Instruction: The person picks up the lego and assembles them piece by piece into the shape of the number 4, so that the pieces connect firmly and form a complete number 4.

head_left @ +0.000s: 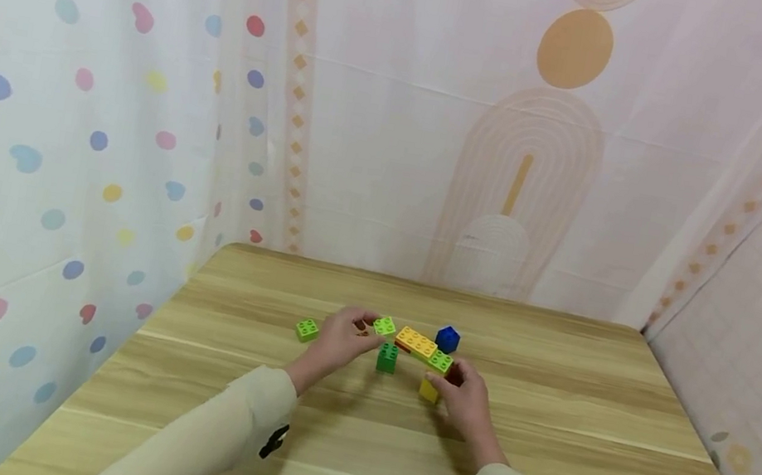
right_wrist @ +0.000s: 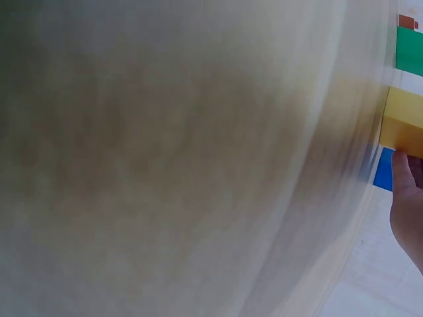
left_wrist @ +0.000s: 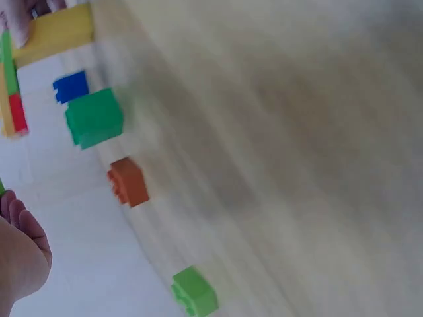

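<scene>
Between the thumb and fingers of my left hand [head_left: 337,341] a light green toy brick [head_left: 385,326] is pinched above the table. My right hand [head_left: 470,405] grips a tall yellow block [head_left: 429,389] standing on the table. Joined on top of that block are a light green brick [head_left: 440,360] and a yellow-orange brick [head_left: 416,342] that juts out leftward. A red brick [left_wrist: 18,112] shows beneath the jutting end in the left wrist view. Under the gap between both hands stands a dark green brick [head_left: 387,359].
A blue brick [head_left: 447,339] stands behind the yellow block. Another light green brick [head_left: 306,330] lies left of my left hand, and an orange-brown brick [left_wrist: 130,181] sits between it and the dark green one. Patterned curtains [head_left: 381,145] hang behind the wooden table [head_left: 556,368].
</scene>
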`<state>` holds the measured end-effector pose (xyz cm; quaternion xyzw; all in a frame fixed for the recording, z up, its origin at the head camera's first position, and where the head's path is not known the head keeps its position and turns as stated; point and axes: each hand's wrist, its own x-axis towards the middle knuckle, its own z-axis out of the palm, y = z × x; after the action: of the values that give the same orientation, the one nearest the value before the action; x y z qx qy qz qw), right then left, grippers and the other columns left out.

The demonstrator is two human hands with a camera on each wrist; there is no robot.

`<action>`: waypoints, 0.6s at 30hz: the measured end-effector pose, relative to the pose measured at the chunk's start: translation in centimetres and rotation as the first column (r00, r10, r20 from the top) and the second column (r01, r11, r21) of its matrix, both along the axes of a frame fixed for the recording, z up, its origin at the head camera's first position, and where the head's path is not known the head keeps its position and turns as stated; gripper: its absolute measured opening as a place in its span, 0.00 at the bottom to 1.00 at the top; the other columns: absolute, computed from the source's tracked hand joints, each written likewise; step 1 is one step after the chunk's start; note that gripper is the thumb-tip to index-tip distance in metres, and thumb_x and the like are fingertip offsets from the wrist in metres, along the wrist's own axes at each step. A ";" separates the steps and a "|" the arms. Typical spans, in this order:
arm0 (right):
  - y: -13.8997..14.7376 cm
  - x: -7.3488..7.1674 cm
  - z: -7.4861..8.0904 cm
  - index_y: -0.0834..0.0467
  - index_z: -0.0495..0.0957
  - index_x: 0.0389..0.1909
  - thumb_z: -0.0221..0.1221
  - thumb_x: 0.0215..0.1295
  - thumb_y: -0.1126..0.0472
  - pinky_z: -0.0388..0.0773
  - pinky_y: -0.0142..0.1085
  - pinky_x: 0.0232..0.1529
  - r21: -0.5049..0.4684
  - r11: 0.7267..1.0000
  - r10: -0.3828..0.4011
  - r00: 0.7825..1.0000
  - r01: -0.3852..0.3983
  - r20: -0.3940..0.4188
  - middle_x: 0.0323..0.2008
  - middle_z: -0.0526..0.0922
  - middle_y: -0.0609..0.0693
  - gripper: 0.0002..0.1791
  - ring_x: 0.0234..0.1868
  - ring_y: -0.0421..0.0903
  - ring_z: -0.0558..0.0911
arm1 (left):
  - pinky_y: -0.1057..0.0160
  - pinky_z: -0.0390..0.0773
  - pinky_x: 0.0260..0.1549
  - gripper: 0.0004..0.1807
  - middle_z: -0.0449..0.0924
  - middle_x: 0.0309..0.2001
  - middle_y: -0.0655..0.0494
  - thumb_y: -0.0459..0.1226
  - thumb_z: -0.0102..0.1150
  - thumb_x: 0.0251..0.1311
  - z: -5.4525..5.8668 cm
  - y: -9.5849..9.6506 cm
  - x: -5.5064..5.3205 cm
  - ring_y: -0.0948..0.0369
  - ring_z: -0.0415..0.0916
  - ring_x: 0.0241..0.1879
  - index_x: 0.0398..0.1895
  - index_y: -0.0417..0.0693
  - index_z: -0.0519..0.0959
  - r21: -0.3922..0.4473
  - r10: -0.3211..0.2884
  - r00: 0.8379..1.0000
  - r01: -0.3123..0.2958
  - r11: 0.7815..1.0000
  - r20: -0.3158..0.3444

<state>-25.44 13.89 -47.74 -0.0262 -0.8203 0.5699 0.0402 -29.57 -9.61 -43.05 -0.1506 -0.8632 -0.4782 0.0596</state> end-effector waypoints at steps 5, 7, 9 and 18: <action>0.5 -0.4 -0.2 0.59 0.79 0.52 0.66 0.65 0.58 0.76 0.38 0.43 0.008 0.999 0.036 0.999 -0.036 0.021 0.44 0.80 0.53 0.17 0.42 0.48 0.76 | 0.58 0.78 0.40 0.19 0.79 0.47 0.55 0.41 0.71 0.58 1.0 0.2 -0.9 0.56 0.73 0.47 0.53 0.48 0.83 -0.037 -0.022 1.000 0.023 0.999 0.020; 0.8 -0.6 -0.2 0.58 0.79 0.52 0.67 0.65 0.57 0.75 0.37 0.43 0.009 0.999 0.052 0.998 -0.052 0.023 0.44 0.80 0.52 0.17 0.42 0.48 0.75 | 0.58 0.78 0.38 0.19 0.78 0.46 0.55 0.41 0.71 0.58 1.3 0.4 -1.1 0.56 0.73 0.47 0.52 0.49 0.84 -0.043 -0.043 0.998 0.044 0.998 0.035; 1.0 -0.7 -0.2 0.58 0.80 0.52 0.66 0.65 0.58 0.75 0.38 0.44 -0.001 0.997 0.076 0.997 -0.076 0.024 0.44 0.80 0.52 0.17 0.42 0.47 0.76 | 0.59 0.78 0.37 0.18 0.78 0.46 0.55 0.42 0.70 0.59 1.5 0.6 -1.4 0.56 0.73 0.47 0.52 0.50 0.84 -0.052 -0.068 0.997 0.070 0.996 0.048; 1.8 -0.9 0.2 0.56 0.81 0.51 0.65 0.67 0.58 0.76 0.41 0.48 -0.034 0.988 0.156 0.986 -0.154 0.055 0.44 0.82 0.49 0.14 0.44 0.47 0.77 | 0.60 0.77 0.32 0.22 0.77 0.47 0.54 0.45 0.68 0.61 2.9 2.2 -2.2 0.56 0.72 0.42 0.57 0.51 0.82 -0.103 -0.181 0.979 0.190 0.976 0.098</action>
<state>-26.37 15.67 -47.58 0.0206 -0.8123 0.5822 -0.0283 -31.78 -7.43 -40.17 -0.2124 -0.8725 -0.4389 -0.0320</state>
